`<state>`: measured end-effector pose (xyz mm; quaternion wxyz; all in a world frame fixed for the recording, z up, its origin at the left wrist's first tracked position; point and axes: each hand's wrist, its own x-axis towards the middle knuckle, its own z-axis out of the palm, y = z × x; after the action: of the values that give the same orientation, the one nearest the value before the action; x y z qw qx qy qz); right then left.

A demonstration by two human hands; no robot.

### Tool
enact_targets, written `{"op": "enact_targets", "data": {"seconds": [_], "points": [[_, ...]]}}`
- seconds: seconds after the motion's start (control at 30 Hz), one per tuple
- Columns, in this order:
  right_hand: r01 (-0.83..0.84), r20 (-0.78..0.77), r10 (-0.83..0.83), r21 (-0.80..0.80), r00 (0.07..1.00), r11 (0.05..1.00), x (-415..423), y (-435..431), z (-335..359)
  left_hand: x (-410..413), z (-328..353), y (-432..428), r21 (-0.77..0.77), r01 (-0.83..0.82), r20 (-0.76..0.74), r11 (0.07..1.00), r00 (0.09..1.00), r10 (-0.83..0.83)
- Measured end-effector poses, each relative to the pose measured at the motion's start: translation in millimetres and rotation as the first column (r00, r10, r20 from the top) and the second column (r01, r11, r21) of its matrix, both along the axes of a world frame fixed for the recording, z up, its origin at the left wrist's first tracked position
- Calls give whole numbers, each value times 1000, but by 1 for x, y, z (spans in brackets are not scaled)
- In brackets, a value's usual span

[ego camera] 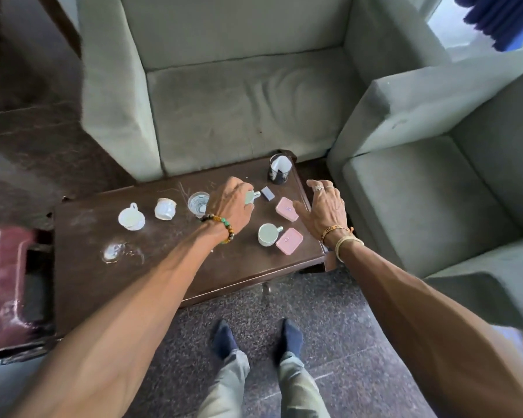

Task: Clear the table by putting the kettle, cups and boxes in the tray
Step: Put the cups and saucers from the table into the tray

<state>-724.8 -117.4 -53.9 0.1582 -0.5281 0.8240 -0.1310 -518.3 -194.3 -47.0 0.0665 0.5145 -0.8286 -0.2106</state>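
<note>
A grey-green sofa (239, 95) stood directly behind the dark wooden surface (169, 267). A matching armchair (429, 188) sat to the right of the sofa, its arm near the sofa's corner. Blue curtains (501, 19) hung beyond the sofa's right end. A speckled dark floor (329, 321) spread in front of the sofa, where two feet in navy socks (224, 336) stood.

Mint cups (268, 234) upright, pink boxes (289, 240) flat — tabletop
</note>
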Motion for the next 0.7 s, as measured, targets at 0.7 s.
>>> {"op": "enact_targets", "data": {"seconds": [0.7], "points": [[15, 321, -160, 409, 933, 912, 5, -14, -207, -39, -217, -1, 355, -67, 176, 933, 984, 3]]}}
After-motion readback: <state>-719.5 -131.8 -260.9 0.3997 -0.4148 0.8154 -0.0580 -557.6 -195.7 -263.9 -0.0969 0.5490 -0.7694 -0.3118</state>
